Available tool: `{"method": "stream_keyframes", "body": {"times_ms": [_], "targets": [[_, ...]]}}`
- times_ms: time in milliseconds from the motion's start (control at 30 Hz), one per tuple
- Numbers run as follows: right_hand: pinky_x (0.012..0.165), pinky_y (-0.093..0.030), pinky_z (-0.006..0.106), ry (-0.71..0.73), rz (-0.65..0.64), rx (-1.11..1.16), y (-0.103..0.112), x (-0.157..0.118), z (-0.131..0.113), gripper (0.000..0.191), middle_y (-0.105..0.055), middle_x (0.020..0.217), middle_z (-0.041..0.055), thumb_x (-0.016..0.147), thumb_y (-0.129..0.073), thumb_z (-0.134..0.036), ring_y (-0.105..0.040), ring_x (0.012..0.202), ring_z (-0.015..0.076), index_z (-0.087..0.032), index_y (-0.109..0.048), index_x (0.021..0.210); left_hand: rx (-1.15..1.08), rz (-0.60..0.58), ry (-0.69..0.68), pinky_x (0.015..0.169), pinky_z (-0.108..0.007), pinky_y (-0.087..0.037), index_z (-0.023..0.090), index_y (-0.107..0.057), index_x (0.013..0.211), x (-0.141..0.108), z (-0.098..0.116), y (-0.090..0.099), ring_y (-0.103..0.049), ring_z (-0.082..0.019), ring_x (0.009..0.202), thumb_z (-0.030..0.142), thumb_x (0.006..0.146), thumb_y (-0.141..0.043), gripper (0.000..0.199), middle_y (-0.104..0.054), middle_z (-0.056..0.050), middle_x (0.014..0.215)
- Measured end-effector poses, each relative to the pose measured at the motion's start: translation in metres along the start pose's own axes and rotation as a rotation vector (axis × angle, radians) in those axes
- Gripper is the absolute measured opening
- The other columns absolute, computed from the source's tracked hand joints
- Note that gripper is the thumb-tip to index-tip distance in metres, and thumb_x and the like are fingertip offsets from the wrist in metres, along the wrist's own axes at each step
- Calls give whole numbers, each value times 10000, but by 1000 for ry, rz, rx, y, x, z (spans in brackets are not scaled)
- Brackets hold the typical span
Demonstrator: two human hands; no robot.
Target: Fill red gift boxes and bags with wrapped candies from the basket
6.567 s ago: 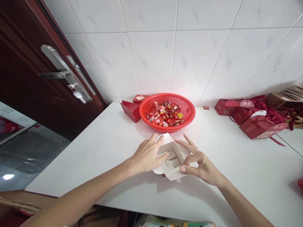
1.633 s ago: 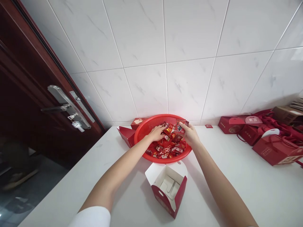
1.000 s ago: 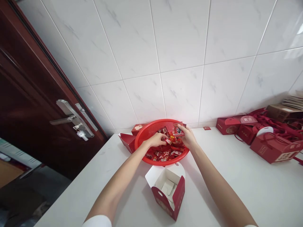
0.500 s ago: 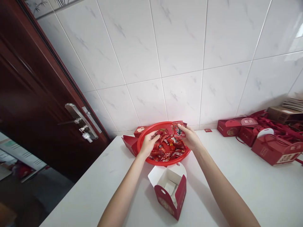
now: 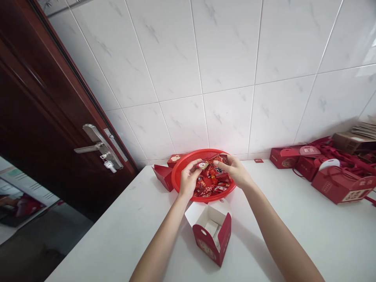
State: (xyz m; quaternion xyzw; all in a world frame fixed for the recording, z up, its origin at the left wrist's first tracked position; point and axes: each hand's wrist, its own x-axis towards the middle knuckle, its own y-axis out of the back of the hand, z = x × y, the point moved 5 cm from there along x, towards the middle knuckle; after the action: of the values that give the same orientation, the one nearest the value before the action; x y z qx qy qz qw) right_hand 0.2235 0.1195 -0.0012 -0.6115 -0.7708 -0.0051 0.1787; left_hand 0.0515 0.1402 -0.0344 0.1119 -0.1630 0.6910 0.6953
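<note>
A red plastic basket [image 5: 176, 181] full of red-wrapped candies [image 5: 207, 186] stands against the wall. Over its left side, my left hand [image 5: 189, 176] pinches a small wrapped candy [image 5: 202, 165] with a pale round face. My right hand [image 5: 236, 172], over the right side, grips red candy packets [image 5: 219, 166] with large black characters; how many it holds I cannot tell. Just in front of the basket, an open red gift box [image 5: 210, 239] has its top flaps spread. Its white inside shows a pale piece at the bottom.
Folded red boxes [image 5: 342, 184] with ribbons lie at the right, beside stacked cardboard [image 5: 352, 141]. A red carton piece [image 5: 163, 177] leans left of the basket. One small red packet [image 5: 258, 161] lies near the wall. A dark door [image 5: 58, 117] with keys is at the left.
My left hand has come up out of the candies with a small candy and moved right. My right hand has lowered slightly, bringing its packets closer to the left hand.
</note>
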Motion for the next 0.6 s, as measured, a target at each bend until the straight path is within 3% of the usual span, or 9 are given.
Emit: {"method": "stream_keyframes", "body": {"times_ms": [267, 433, 600], "targets": [[688, -557, 315, 5, 55, -74, 9, 0, -4, 290, -760, 839, 32, 732, -801, -445, -690, 769, 208, -204, -738, 879, 255, -67, -225, 1003, -418, -553, 205, -739, 1024, -6, 10, 3, -665, -267, 1171, 297, 870, -622, 214, -733, -92, 1193], [642, -548, 307, 28, 123, -128, 17, 0, -7, 311, -738, 767, 27, 695, -817, -470, -664, 701, 194, -198, -735, 821, 302, -129, -241, 1010, -408, -551, 199, -761, 995, -8, 8, 8, -673, -247, 1156, 220, 864, -570, 233, -746, -85, 1163], [608, -543, 303, 3, 84, -144, 16, -4, -13, 348, -730, 771, 31, 713, -808, -488, -665, 697, 198, -186, -733, 870, 318, -159, -250, 962, -369, -568, 212, -774, 996, -12, 16, 15, -673, -237, 1140, 159, 843, -541, 284, -735, -79, 1174]]}}
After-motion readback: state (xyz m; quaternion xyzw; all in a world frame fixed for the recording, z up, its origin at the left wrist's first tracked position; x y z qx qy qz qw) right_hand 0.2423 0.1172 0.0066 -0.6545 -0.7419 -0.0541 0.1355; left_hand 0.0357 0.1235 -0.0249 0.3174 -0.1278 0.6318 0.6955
